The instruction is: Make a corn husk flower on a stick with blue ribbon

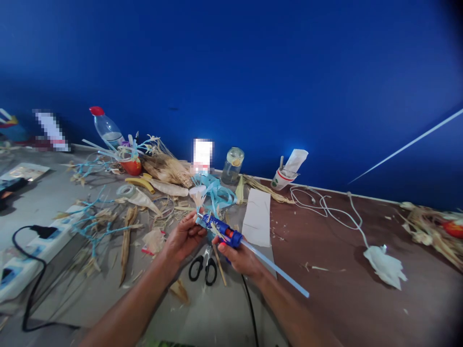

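Note:
My right hand (pixel 240 255) is wrapped round a blue hot glue gun (pixel 219 229), nozzle pointing up and left. A long translucent glue stick (pixel 277 270) sticks out of its back end. My left hand (pixel 186 233) is closed at the nozzle, pinching a small pale husk flower (pixel 197 195) that fans out above the fingertips. Its lower part is hidden by the fingers. Below both hands lie black-handled scissors (pixel 203 270), beside a thin wooden stick (pixel 219 265). Light blue ribbon (pixel 217 190) lies loosely just behind the glue gun.
Blue-wrapped branches (pixel 103 231), dried husks (pixel 166 168) and a tape roll (pixel 126 191) crowd the left side. A white power strip (pixel 21 274) stands at far left. At the back are a glass jar (pixel 233 164) and a paper cup (pixel 283 178); white paper (pixel 256 217) lies right of centre.

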A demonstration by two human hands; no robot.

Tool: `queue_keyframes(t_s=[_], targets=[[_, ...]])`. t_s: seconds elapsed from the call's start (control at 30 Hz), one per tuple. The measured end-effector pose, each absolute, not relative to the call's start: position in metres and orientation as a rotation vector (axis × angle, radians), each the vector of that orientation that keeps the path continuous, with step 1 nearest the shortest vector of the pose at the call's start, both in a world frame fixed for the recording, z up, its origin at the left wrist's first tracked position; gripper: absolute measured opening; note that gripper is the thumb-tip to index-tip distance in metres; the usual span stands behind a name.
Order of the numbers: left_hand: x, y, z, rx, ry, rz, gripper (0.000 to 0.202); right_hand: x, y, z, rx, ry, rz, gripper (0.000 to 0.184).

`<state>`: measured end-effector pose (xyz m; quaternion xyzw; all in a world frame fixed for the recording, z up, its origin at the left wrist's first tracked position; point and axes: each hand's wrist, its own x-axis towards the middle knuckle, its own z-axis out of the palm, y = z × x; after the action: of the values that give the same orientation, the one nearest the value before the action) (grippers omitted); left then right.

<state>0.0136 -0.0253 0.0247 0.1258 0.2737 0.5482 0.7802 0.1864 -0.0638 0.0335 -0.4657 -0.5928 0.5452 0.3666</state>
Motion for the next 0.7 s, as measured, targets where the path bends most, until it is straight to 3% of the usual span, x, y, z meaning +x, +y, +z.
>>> queue_keyframes(t_s=[0.53,0.7], targets=[[0.0141,-0.0262,0.0224,0.28,0.593,1.187,0.019,0.1887,-0.065,0.0337,-1.203,-1.519,1.429,0.036],[0.0133,-0.0266,0.0226,0.311,0.547,1.19,0.011,0.1891,-0.0656,0.0316,-1.203,-1.516,1.396,0.037]])
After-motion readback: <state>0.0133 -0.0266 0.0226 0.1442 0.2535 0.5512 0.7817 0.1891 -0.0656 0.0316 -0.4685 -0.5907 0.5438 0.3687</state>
